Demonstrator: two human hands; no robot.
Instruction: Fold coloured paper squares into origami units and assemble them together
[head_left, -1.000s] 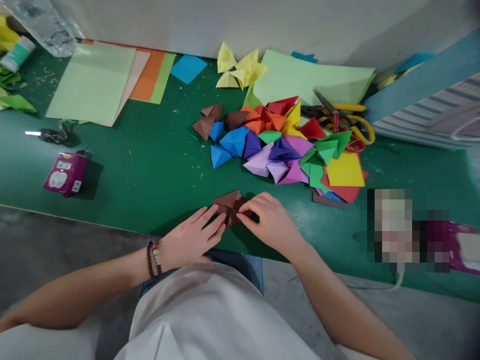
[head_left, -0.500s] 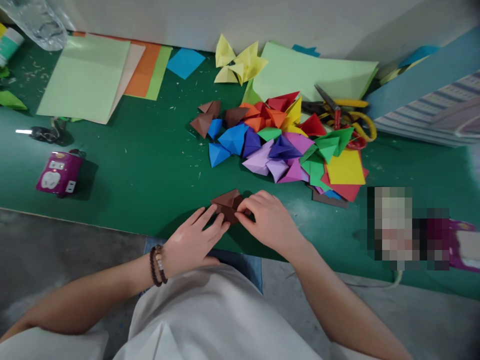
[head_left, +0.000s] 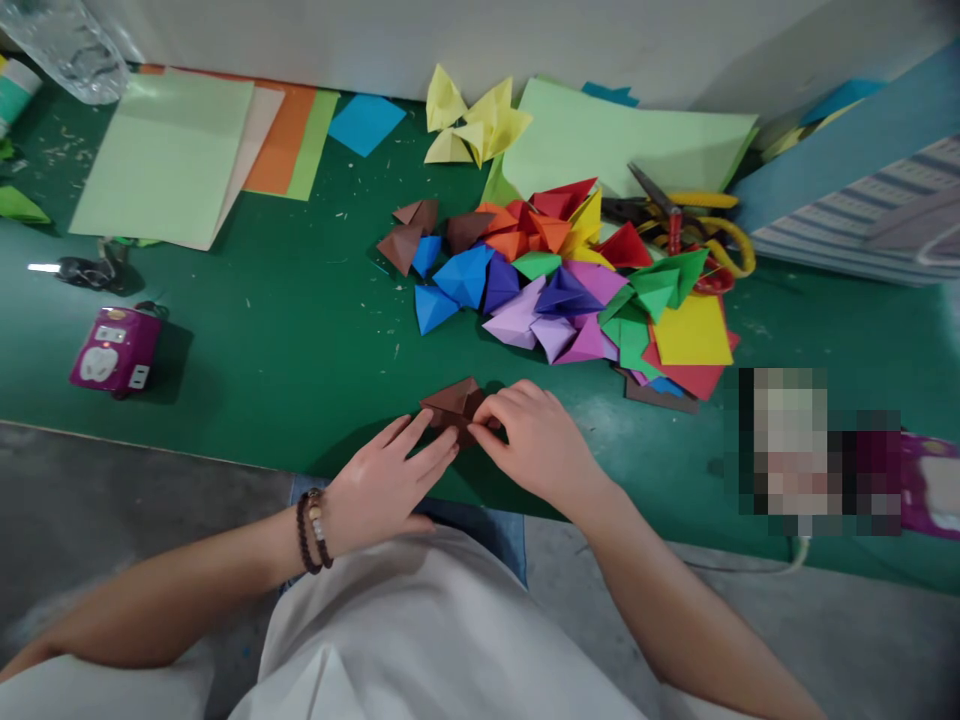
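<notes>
Green table (head_left: pixel 247 340): left hand (head_left: pixel 382 480), right hand (head_left: pixel 532 440) on one brown origami (head_left: pixel 450 405).

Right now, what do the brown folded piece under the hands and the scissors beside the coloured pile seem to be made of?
The brown folded piece looks like matte coloured paper: sharp creases, thin edges, no shine. The scissors seem to have steel blades, going by their grey metallic sheen, and smooth yellow handles, probably plastic.

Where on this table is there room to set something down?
Bare green mat lies between the magenta socket box and the brown paper fold at the left hand and right hand. Crowded around the origami heap and scissors.
</notes>
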